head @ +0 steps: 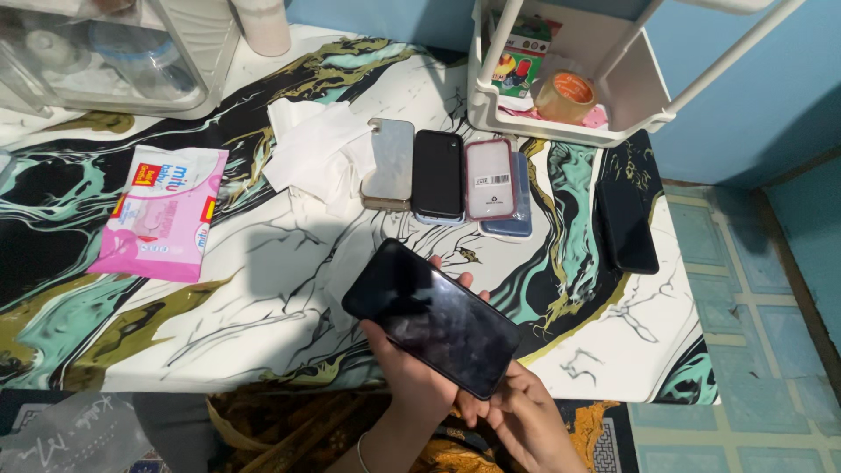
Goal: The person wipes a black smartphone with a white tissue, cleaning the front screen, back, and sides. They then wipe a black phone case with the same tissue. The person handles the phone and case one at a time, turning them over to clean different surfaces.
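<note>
Over a marbled table (263, 298), with a white rack (561, 123) far beyond the hands, a pink wipes pack (162, 215) well off to the left and a row of phones (438, 175) just past the fingertips. Seemingly a holding step: black phone (429, 317) cradled screen-up in the left hand (412, 368), fingers curled round its far edge, right hand (526, 416) half-closed on the near corner. Dark, smeared glass, tilted and overhanging the palm, so calling for a steady two-handed grip in any further handling.

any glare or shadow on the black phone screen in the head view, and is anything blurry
Head view: the black glossy phone held by the left hand and right hand shows a pale smudgy sheen mid-screen, no hard glare; a soft shadow falls across the marbled tabletop left of it; the clear plastic box at top left looks slightly soft.
</note>
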